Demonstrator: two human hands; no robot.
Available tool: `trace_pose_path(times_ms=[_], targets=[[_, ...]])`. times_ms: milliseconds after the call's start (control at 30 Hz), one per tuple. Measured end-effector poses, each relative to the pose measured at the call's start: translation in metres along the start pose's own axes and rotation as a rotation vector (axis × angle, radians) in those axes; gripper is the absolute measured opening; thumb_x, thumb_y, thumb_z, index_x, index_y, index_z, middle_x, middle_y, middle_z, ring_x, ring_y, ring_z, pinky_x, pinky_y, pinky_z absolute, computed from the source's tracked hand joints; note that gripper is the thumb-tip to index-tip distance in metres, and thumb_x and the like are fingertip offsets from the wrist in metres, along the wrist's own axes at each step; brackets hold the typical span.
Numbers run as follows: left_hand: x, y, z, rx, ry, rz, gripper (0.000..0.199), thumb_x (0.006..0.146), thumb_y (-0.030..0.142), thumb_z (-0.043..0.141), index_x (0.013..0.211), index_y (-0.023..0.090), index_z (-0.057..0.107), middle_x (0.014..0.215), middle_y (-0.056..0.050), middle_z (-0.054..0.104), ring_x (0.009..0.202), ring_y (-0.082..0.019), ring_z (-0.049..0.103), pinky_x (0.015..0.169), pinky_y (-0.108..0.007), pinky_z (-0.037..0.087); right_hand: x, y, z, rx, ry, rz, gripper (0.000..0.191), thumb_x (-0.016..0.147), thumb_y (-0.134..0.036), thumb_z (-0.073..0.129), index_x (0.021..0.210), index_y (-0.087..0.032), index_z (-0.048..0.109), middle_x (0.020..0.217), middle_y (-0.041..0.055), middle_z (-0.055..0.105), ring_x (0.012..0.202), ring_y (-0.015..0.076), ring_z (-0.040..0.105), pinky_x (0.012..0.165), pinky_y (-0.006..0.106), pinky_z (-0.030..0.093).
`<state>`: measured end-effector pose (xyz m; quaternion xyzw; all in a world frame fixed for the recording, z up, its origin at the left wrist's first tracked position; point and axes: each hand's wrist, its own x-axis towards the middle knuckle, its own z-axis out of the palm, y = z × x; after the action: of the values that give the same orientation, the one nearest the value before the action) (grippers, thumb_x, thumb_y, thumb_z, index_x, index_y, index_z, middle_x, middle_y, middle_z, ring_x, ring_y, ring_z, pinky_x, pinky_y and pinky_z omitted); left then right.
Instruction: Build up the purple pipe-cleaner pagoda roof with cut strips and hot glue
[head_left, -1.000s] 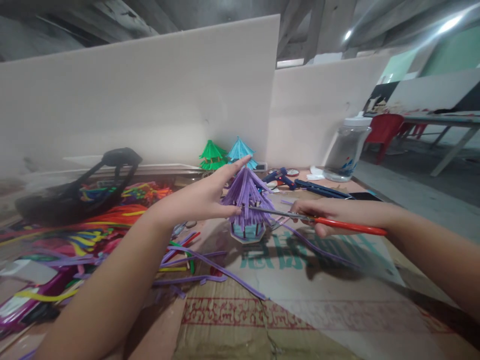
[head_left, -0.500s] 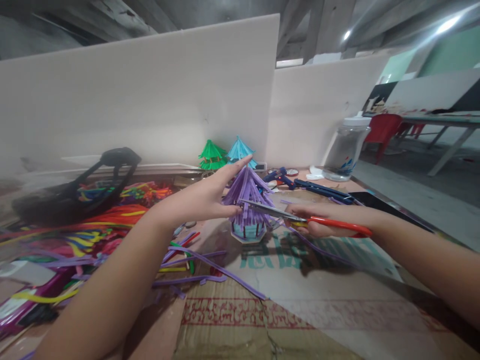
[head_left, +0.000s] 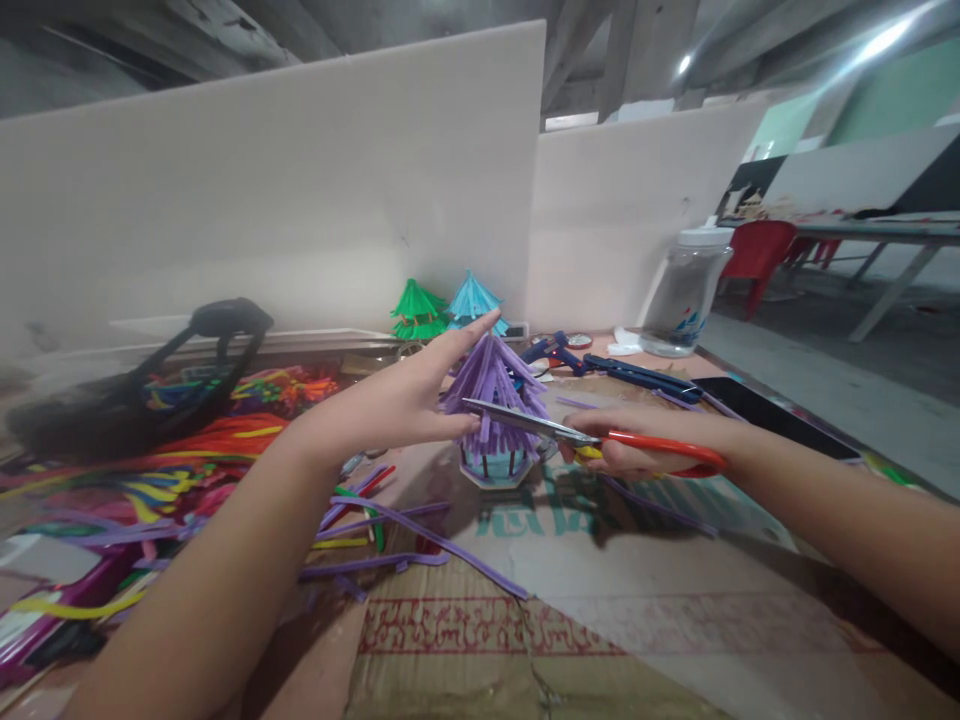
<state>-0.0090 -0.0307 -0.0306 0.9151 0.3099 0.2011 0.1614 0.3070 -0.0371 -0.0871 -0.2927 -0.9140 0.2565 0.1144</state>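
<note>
With the model [head_left: 491,376] on the cardboard [head_left: 442,685], we spread our left hand [head_left: 397,398], thumb and forefinger wide apart, at its left side, apparently to steady it, and curl our right hand [head_left: 641,422] firmly round the scissors [head_left: 536,424], directing these across its front.

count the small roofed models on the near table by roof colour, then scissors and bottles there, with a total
purple roofed model: 1
green roofed model: 1
light blue roofed model: 1
scissors: 1 pair
clear bottle: 1
total: 5
</note>
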Motion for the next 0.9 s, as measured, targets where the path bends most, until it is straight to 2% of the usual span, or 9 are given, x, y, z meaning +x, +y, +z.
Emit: trace_pose_path(times_ms=[233,500,633,700,800,900], targets=[[0.0,-0.001,0.0,0.001,0.01,0.002,0.091,0.085,0.028,0.063,0.157,0.034,0.008,0.163,-0.008,0.021,0.145,-0.033,0.03,0.104,-0.038,0.049,0.006,0.002,0.001,-0.007,-0.036,0.029,0.036,0.095,-0.051,0.047,0.104,-0.02,0.062,0.095,0.0049,0.062,0.08,0.0183,0.054,0.069,0.03,0.046],[0.002,-0.002,0.0,0.026,0.01,-0.002,0.093,0.084,0.028,0.064,0.157,0.033,0.006,0.165,-0.007,0.012,0.147,-0.033,0.027,0.106,-0.039,0.047,0.011,-0.013,0.001,-0.033,-0.004,0.112,0.039,0.09,-0.059,0.053,0.088,-0.02,0.058,0.08,0.0005,0.054,0.07,0.0151,0.048,0.06,0.027,0.039],[0.002,-0.005,-0.001,0.06,-0.006,0.001,0.099,0.083,0.034,0.068,0.157,0.033,0.002,0.166,-0.007,0.012,0.148,-0.03,0.025,0.11,-0.037,0.044,0.008,-0.012,0.0,-0.012,-0.02,0.14,0.033,0.09,-0.052,0.056,0.092,-0.019,0.06,0.08,0.0,0.055,0.071,0.015,0.049,0.061,0.026,0.038],[0.002,-0.007,-0.002,0.073,-0.011,0.007,0.1,0.083,0.035,0.069,0.157,0.033,0.001,0.166,-0.006,0.011,0.149,-0.029,0.024,0.11,-0.036,0.043,0.006,-0.009,-0.002,0.061,-0.063,0.122,0.03,0.09,-0.048,0.056,0.098,-0.019,0.06,0.081,0.0001,0.057,0.073,0.0154,0.052,0.062,0.026,0.039],[0.002,-0.009,-0.002,0.09,-0.006,0.016,0.1,0.084,0.036,0.068,0.157,0.033,0.001,0.166,-0.005,0.008,0.149,-0.028,0.024,0.113,-0.036,0.039,0.003,-0.009,-0.006,0.159,-0.196,0.121,0.03,0.088,-0.044,0.06,0.103,-0.018,0.062,0.088,0.0026,0.063,0.078,0.0167,0.057,0.066,0.027,0.042],[0.002,-0.01,-0.003,0.108,0.004,0.013,0.1,0.083,0.037,0.069,0.157,0.031,0.002,0.166,-0.005,0.008,0.15,-0.026,0.022,0.117,-0.037,0.033,0.004,-0.014,-0.005,0.089,-0.3,0.181,0.034,0.079,-0.046,0.071,0.099,-0.019,0.065,0.095,0.0032,0.066,0.082,0.0187,0.06,0.068,0.027,0.043]])
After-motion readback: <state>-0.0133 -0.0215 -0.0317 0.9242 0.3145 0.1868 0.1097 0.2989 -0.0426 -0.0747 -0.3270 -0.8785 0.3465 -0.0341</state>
